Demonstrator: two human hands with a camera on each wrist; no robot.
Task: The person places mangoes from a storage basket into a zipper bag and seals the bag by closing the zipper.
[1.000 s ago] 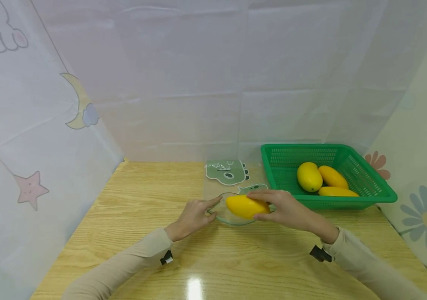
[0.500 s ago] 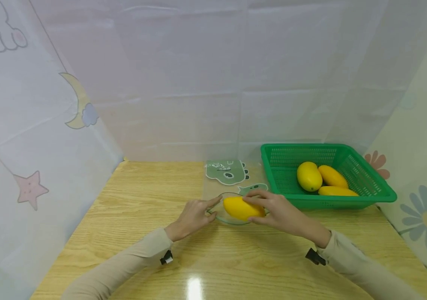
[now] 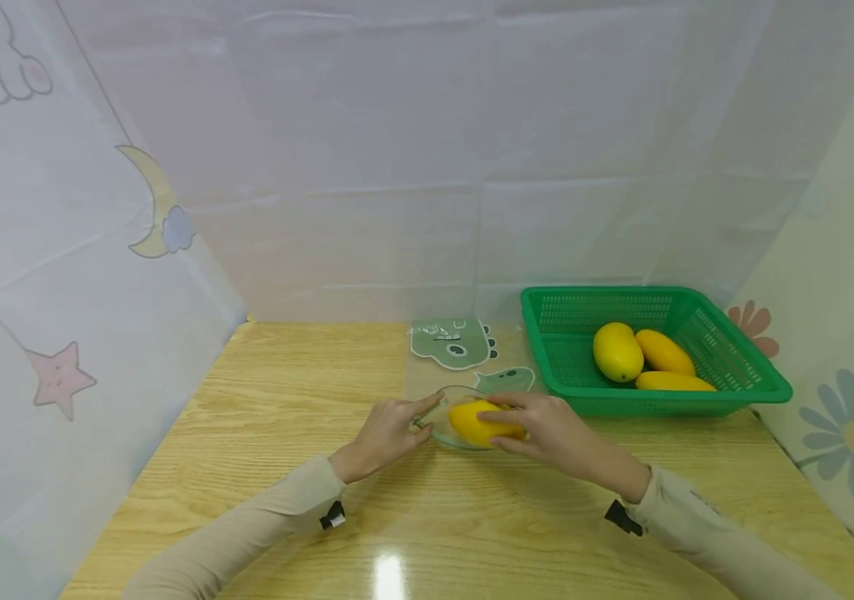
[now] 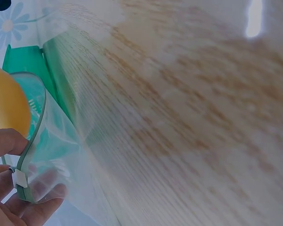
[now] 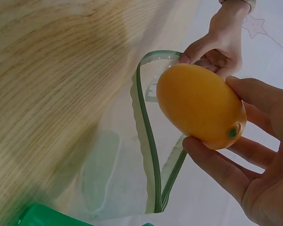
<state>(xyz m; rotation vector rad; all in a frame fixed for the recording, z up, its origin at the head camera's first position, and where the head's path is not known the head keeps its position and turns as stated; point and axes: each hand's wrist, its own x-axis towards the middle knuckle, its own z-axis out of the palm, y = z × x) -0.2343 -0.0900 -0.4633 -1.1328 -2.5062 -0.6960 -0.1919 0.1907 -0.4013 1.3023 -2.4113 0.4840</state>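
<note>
Yellow fruit (image 3: pixel 475 423) is held above a wooden table (image 3: pixel 284 400), right at the open mouth of a clear bag (image 3: pixel 456 375). To the right, a green basket (image 3: pixel 741 395) holds three more fruits (image 3: pixel 617 352). The bag lies on the table with its green-edged mouth toward the person, stretched left to right. In the head view the held fruit's long axis runs mostly along that mouth, its narrower end pointing at the left hand (image 3: pixel 389 433). Nearer is the right hand (image 3: pixel 546 425), thumb and fingers gripping the fruit around its right part. The left hand pinches the mouth's left end, by a small white slider (image 4: pixel 19 178). Whether the fruit dips below the rim, I cannot tell.
</note>
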